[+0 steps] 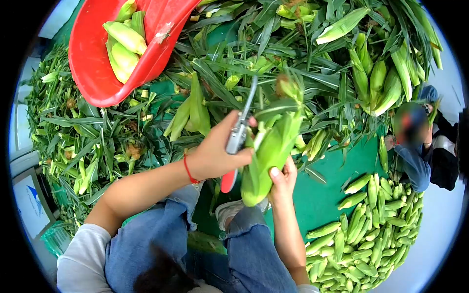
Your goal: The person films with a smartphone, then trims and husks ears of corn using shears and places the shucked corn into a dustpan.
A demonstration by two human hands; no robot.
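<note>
My left hand (217, 149), with a red cord on its wrist, is closed on a metal cutting tool (236, 138) that has a red handle (228, 180); its exact kind is hard to make out. The tool lies against the left side of a green ear of corn (276, 151) in its husk. My right hand (283, 181) wraps the lower part of this ear from the right and holds it tilted, tip of the leaves upward. My left thumb is close to the husk. Some fingers of both hands are hidden.
A red plastic scoop-shaped tub (93, 80) holds several ears (124, 36). Cut leaves and stalks (215, 78) heap ahead and left. At the lower right lies a pile of husked-in ears (361, 244) on the green sheet (322, 171). Another person (413, 156) sits at right.
</note>
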